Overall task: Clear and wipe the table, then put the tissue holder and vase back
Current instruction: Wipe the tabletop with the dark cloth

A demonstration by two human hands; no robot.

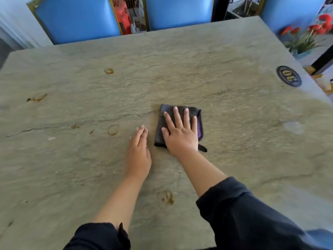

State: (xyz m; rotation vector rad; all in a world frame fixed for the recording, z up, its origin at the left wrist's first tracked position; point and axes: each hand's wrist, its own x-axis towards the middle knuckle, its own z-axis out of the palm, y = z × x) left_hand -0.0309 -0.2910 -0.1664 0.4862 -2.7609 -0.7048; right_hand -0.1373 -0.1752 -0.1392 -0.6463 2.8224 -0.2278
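A folded dark grey cloth (163,123) with a purple edge lies on the stone-patterned table (234,123) near its middle. My right hand (181,131) presses flat on the cloth with fingers spread. My left hand (138,150) rests flat on the bare tabletop just left of the cloth, fingers straight and together. Brown ring stains mark the table: one (113,129) left of my left hand, one (165,197) near the front, one (109,70) farther back. The vase with red flowers (306,38) stands off the table at the far right. No tissue holder is in view.
Two blue chairs (75,18) (178,11) stand at the table's far edge. A dark oval sticker (288,76) sits near the right edge. A brown smear (37,98) lies at the left. A wet-looking patch (293,127) shows to the right.
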